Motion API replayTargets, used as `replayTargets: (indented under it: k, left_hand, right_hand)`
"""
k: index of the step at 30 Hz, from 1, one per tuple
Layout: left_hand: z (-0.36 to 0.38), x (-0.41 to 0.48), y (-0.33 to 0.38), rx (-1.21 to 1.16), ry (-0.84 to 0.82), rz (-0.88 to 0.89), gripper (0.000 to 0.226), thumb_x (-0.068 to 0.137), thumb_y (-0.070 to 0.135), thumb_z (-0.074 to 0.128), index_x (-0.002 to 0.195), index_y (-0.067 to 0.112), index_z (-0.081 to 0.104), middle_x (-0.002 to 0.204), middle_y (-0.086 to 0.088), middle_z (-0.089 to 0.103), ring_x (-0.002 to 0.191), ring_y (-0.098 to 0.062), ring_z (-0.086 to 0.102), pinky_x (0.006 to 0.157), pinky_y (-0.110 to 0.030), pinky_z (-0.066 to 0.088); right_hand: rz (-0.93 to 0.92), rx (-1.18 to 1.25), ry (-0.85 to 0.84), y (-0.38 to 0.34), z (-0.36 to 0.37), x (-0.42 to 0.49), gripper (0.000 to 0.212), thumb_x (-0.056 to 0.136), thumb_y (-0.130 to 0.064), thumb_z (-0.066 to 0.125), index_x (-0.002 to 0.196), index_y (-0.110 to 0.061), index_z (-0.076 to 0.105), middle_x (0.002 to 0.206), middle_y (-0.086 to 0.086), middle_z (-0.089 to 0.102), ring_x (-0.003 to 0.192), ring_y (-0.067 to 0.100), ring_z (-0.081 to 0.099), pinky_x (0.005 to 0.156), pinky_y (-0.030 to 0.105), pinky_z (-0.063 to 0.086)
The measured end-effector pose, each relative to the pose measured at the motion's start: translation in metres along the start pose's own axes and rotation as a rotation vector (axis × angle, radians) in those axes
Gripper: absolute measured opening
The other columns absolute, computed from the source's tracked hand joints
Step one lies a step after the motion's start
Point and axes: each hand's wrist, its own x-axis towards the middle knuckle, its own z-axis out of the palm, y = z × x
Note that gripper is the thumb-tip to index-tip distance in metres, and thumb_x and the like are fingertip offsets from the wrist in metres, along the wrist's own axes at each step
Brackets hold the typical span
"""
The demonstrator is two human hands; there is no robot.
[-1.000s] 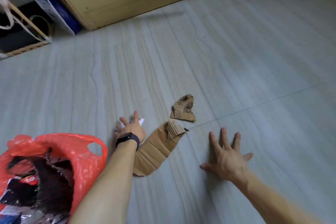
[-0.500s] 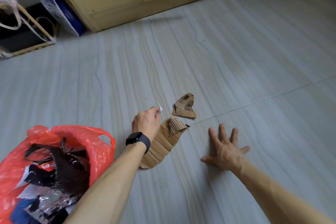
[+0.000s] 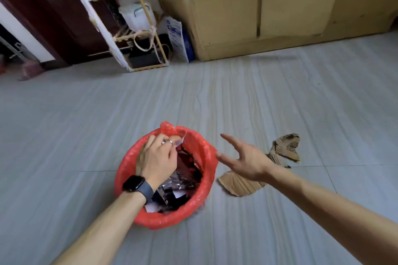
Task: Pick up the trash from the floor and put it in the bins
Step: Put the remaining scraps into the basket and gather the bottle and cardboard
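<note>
Your left hand (image 3: 158, 157) has carried the small white scrap (image 3: 181, 138) off the floor; it now pinches it directly above the red-lined bin (image 3: 125, 171). Your right hand (image 3: 245, 158) has lifted and hovers open. The cardboard pieces (image 3: 239, 185) remain right of the grip, uncollected.

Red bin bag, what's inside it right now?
Crumpled dark and silvery wrappers and white paper lie inside the red bag. The left hand, pinching a pale scrap, covers the left part; anything deeper is hidden.

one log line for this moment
left hand: pinches white scrap over red bin | right hand: open, empty | cardboard: on floor
</note>
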Motion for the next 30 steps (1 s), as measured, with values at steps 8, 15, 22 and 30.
replayTargets:
  k: [8, 15, 22, 30]
  left_hand:
    - [0.017, -0.051, -0.024, 0.1, -0.685, -0.187, 0.045, 0.095, 0.066, 0.02, 0.139, 0.063, 0.027, 0.157, 0.022, 0.023, 0.15, -0.014, 0.006, 0.116, -0.052, 0.004]
    - [-0.017, -0.001, 0.027, -0.166, 0.005, -0.094, 0.034, 0.087, 0.044, 0.045, 0.106, 0.024, 0.065, 0.107, 0.005, 0.064, 0.102, -0.023, 0.057, 0.093, -0.039, 0.044]
    - [0.022, 0.014, 0.198, -0.215, -0.309, 0.423, 0.038, 0.089, 0.033, 0.052, 0.126, 0.028, 0.057, 0.125, 0.007, 0.057, 0.115, -0.018, 0.053, 0.096, -0.034, 0.041]
    - [0.103, -0.094, 0.402, -0.187, -0.964, 0.805, 0.055, 0.094, 0.039, 0.045, 0.147, 0.032, 0.033, 0.146, 0.004, 0.042, 0.132, -0.021, 0.042, 0.105, -0.034, 0.037]
  right_hand:
    - [-0.119, -0.148, -0.073, -0.032, 0.048, -0.004, 0.088, 0.096, -0.054, 0.045, 0.156, -0.014, -0.004, 0.161, 0.012, 0.025, 0.139, 0.034, 0.039, 0.114, 0.042, 0.032]
    - [0.014, 0.058, 0.236, 0.01, -0.004, -0.061, 0.079, 0.092, -0.057, 0.054, 0.156, -0.025, 0.02, 0.155, -0.001, 0.039, 0.14, 0.014, 0.04, 0.113, 0.035, 0.036]
    - [0.342, 0.23, 0.42, 0.103, -0.005, -0.166, 0.069, 0.09, -0.051, 0.06, 0.15, -0.026, 0.035, 0.148, -0.007, 0.047, 0.127, 0.007, 0.051, 0.106, 0.038, 0.045]
    - [0.92, 0.336, 0.758, 0.224, -0.011, -0.386, 0.057, 0.092, -0.038, 0.064, 0.144, -0.024, 0.043, 0.139, -0.006, 0.054, 0.12, 0.009, 0.054, 0.104, 0.034, 0.045]
